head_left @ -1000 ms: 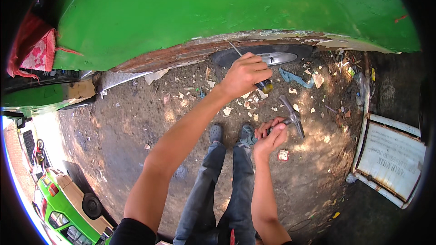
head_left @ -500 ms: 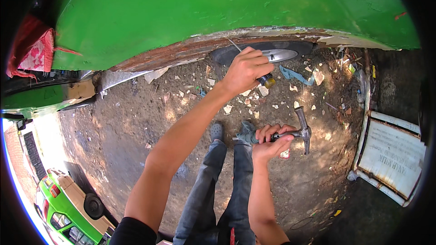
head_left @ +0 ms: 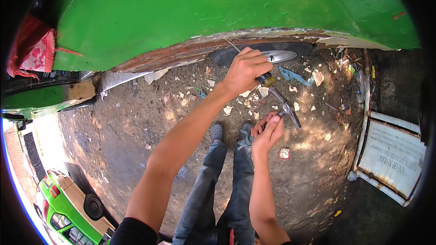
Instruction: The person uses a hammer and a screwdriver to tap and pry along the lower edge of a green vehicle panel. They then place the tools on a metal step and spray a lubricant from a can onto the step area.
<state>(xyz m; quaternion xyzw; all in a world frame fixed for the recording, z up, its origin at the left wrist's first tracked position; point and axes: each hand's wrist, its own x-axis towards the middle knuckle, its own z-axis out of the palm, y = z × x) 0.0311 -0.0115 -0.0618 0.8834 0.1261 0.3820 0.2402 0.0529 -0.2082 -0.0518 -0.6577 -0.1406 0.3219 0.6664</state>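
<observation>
My left hand (head_left: 247, 70) is closed round a screwdriver (head_left: 266, 80) with a black and yellow handle. Its thin metal shaft points up and left to the rusty lower edge (head_left: 181, 51) of a green vehicle panel (head_left: 218, 4). In my right hand (head_left: 268, 134) is a hammer (head_left: 287, 108), gripped by its handle, which has grey-green cloth at the lower end. One end of the hammer head is right by the butt of the screwdriver; I cannot tell whether they touch. Behind the left hand a wheel (head_left: 284, 56) partly shows under the panel.
Paint flakes (head_left: 228, 109) and a blue cloth strip (head_left: 295, 76) lie on the dirt ground (head_left: 181, 109). A white sign board (head_left: 390, 152) on a frame stands at the right. Red cloth (head_left: 34, 47) hangs at the upper left; another green vehicle (head_left: 68, 208) is at the lower left.
The hammer has swung up and left, turning so that its head is now by the screwdriver's butt. My left hand and the screwdriver have hardly moved.
</observation>
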